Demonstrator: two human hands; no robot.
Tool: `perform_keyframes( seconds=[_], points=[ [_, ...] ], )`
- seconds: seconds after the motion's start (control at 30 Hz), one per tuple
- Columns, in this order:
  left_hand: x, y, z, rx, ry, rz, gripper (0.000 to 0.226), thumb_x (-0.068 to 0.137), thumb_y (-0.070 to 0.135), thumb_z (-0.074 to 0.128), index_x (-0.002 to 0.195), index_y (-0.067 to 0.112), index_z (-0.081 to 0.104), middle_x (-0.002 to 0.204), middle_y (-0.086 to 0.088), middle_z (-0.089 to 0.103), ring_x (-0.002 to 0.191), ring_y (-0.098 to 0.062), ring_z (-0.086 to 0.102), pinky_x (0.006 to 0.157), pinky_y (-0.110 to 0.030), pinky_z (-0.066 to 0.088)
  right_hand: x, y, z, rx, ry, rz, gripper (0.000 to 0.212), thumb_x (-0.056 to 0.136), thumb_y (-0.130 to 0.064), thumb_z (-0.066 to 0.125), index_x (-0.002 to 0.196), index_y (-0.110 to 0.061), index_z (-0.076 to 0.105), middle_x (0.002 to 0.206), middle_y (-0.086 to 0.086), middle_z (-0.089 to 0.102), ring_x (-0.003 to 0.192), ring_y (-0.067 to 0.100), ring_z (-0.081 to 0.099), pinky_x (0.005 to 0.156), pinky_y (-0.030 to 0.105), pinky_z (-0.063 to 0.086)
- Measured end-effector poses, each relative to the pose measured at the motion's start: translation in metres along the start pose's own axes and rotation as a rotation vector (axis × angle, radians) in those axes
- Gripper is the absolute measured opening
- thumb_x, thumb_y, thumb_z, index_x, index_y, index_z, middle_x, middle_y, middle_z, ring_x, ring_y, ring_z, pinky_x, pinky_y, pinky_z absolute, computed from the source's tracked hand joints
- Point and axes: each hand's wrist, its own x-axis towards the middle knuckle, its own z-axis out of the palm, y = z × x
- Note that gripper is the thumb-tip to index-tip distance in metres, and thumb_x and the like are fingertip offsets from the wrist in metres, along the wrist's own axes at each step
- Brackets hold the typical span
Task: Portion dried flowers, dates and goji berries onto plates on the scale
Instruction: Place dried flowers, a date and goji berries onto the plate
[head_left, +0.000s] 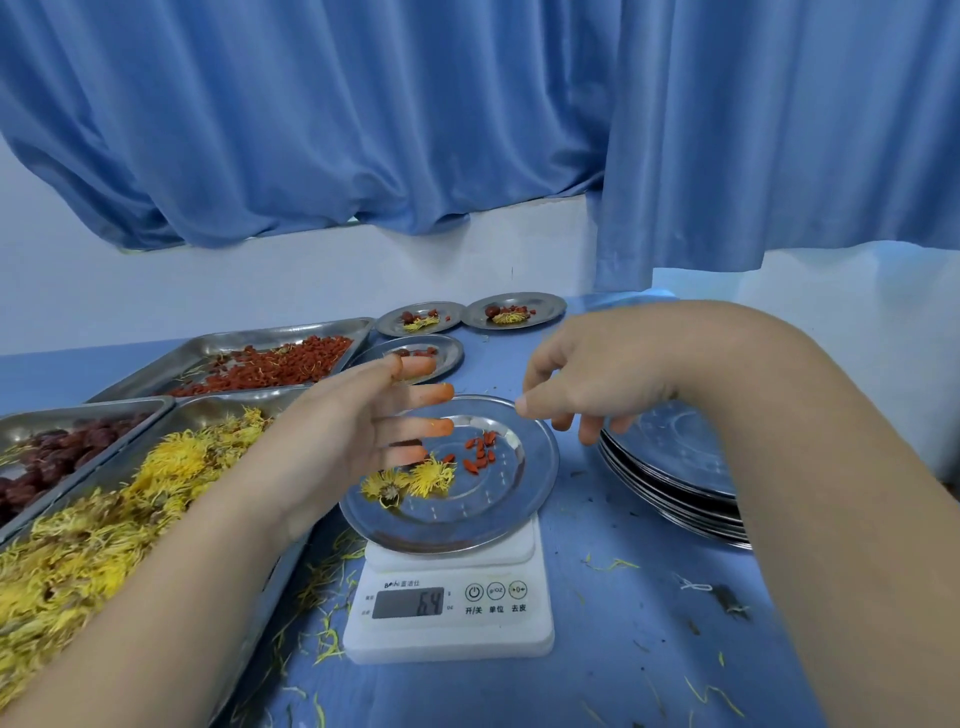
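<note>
Plate (498, 519) on scale (449, 613), holds dried flowers (415, 480), goji berries (480, 452). Left hand (353, 431) above it, fingers (431, 393) spread, empty. Right hand (587, 374) at far rim, fingers loosely curled, empty. Plate likely light, slick; contents loose: pinch rim, keep level.

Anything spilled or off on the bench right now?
Yes. Loose yellow petals are scattered on the blue table, left of and in front of the scale, beside the flower tray. Further right lie dark crumbs. The fingers of the left hand are stained orange.
</note>
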Motion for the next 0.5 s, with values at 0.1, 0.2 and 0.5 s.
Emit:
perform_keyframes(
  seconds=[0.1,0.2,0.5],
  points=[
    [-0.011,-0.008,-0.004,-0.090,0.025,0.019,0.041,0.093,0.044,0.046,0.125,0.022,0.061,0.119,-0.001,0.071,0.103,-0.027,0.070,0.082,-0.041,0.052,0.004,-0.002,0.005,-0.021,-0.033,0.003,0.023,0.091,-0.044,0.054,0.097,-0.024,0.063,0.091,-0.006,0.069,0.068,0.006,0.070,0.066,0.024,0.058],
    [-0.019,-0.017,-0.006,-0.289,0.058,0.003,0.038,0.099,0.039,0.041,0.124,0.018,0.061,0.118,-0.005,0.071,0.103,-0.030,0.070,0.080,-0.040,0.056,0.011,-0.006,0.014,-0.039,-0.058,0.001,0.023,0.091,-0.044,0.054,0.097,-0.024,0.064,0.082,-0.010,0.069,0.064,0.003,0.068,0.066,0.025,0.057],
    [-0.035,-0.021,-0.010,-0.497,0.192,0.045,0.024,0.097,0.027,0.047,0.106,0.016,0.065,0.088,-0.002,0.070,0.066,-0.017,0.066,0.056,-0.027,0.048,0.022,-0.019,0.037,-0.052,0.128,0.036,0.018,0.090,-0.047,0.053,0.094,-0.030,0.058,0.073,-0.009,0.070,0.057,0.007,0.067,0.056,0.024,0.050]
  ],
)
